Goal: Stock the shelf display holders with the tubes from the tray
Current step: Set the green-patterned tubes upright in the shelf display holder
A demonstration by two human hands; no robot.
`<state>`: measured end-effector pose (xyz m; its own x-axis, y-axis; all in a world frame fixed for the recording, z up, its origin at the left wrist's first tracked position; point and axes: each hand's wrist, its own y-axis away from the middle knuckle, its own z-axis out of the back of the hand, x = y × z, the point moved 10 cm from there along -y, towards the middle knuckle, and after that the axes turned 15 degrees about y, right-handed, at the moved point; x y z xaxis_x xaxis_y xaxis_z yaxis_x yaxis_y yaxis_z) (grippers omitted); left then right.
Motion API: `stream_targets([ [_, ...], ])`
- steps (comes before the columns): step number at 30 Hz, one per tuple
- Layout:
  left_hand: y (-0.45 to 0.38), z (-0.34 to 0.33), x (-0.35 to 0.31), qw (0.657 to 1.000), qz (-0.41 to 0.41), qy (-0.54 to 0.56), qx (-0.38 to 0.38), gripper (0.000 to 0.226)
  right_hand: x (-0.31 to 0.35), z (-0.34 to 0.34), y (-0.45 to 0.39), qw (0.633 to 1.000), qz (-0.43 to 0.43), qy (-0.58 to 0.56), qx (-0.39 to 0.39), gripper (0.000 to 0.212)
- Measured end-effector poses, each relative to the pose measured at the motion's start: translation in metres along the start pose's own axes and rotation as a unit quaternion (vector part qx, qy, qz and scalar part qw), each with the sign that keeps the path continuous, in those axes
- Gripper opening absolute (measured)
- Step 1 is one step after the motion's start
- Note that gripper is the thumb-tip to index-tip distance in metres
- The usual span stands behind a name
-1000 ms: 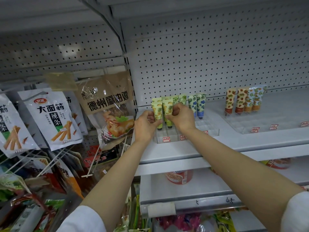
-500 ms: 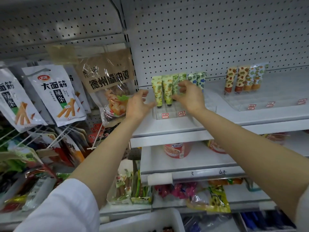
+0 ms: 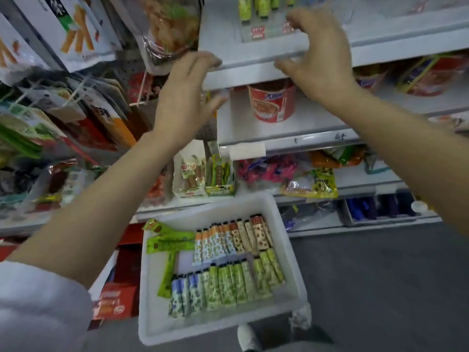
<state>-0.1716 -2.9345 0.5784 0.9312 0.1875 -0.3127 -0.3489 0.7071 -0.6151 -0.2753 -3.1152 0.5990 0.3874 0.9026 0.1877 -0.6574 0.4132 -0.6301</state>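
A white tray [image 3: 289, 252] sits low in front of me, holding several patterned tubes [image 3: 228, 283] in green, blue and orange rows plus green flat packets [image 3: 170, 242]. At the top edge, a clear display holder [image 3: 266, 31] on the shelf carries a few yellow-green tubes [image 3: 258, 7] standing upright. My left hand [image 3: 185, 97] hovers empty below the shelf lip, fingers relaxed. My right hand [image 3: 322, 52] is also empty, fingers loosely spread in front of the holder and shelf edge.
The white shelf [image 3: 380, 49] runs right. A red noodle cup [image 3: 272, 101] stands on the shelf below. Hanging snack bags [image 3: 76, 29] fill the left pegboard. Small snack boxes [image 3: 203, 176] and bagged goods [image 3: 309, 181] sit lower. Grey floor [image 3: 380, 288] lies right of the tray.
Both hands have let go of the tubes in the holder and dropped away from it. My view has tilted down, bringing the tray into sight.
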Motion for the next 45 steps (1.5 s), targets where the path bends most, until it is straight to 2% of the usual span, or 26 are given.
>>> stream_targets([
  [5,0.099,-0.046,-0.004,0.996,-0.068,0.016,0.054,0.041,0.007,-0.032,0.072,0.999,-0.016,0.006,0.039,0.056],
  [11,0.223,-0.146,-0.002,0.973,-0.132,0.059,0.181,0.029,0.006,-0.077,0.17,0.993,-0.057,0.023,0.106,0.056],
  [15,0.312,-0.226,-0.017,0.917,-0.191,0.076,0.342,0.026,0.006,-0.095,0.224,0.99,-0.047,0.044,0.123,0.053],
  [18,0.375,-0.28,-0.03,0.865,-0.24,0.065,0.436,0.016,0.01,-0.106,0.258,0.987,-0.023,0.063,0.143,0.055],
  [21,0.407,-0.311,-0.046,0.829,-0.289,0.04,0.476,0.012,0.014,-0.121,0.289,0.982,0.016,0.083,0.171,0.058],
  [25,0.414,-0.322,-0.063,0.802,-0.341,0.033,0.489,0.017,0.029,-0.144,0.328,0.966,0.094,0.096,0.222,0.053],
  [28,0.417,-0.324,-0.066,0.805,-0.346,0.052,0.48,0.02,0.057,-0.181,0.366,0.914,0.233,0.094,0.319,0.031],
  [31,0.417,-0.322,-0.065,0.814,-0.33,0.078,0.471,0.013,0.077,-0.226,0.412,0.815,0.368,0.124,0.43,0.013],
  [34,0.425,-0.316,-0.063,0.808,-0.346,0.104,0.466,0.013,0.081,-0.26,0.438,0.733,0.444,0.182,0.482,0.009],
  [37,0.425,-0.294,-0.056,0.833,-0.357,0.109,0.409,0.013,0.083,-0.281,0.449,0.689,0.496,0.198,0.491,0.006],
  [39,0.421,-0.278,-0.052,0.854,-0.341,0.121,0.374,0.019,0.079,-0.294,0.461,0.668,0.513,0.197,0.502,0.017],
  [41,0.418,-0.265,-0.048,0.872,-0.319,0.127,0.348,0.026,0.079,-0.305,0.468,0.64,0.555,0.227,0.48,0.013],
  [42,0.418,-0.261,-0.045,0.878,-0.307,0.128,0.344,0.027,0.084,-0.307,0.473,0.624,0.581,0.228,0.469,0.01],
  [45,0.413,-0.25,-0.035,0.895,-0.259,0.143,0.334,0.021,0.098,-0.306,0.483,0.587,0.634,0.221,0.452,0.021],
])
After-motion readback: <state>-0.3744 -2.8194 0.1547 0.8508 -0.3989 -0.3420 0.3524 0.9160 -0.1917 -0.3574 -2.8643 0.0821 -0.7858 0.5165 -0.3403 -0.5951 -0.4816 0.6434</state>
